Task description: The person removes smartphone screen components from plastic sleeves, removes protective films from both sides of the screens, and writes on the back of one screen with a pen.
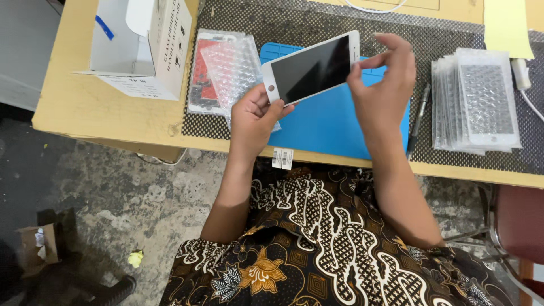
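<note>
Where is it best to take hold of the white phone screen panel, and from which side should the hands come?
Probably by its thin long edges, not the dark glass face. The white phone screen panel is flat and tilted above the blue mat; the left hand pinches the home-button end from below, and the right hand meets the other end from the side.

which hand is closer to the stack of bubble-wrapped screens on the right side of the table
Right. The right hand, at the phone screen's top end, sits just left of the stack; the left hand grips the far end.

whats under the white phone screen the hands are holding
Below the phone screen, held by left hand and right hand, lies a blue mat; the part directly beneath is covered.
</note>
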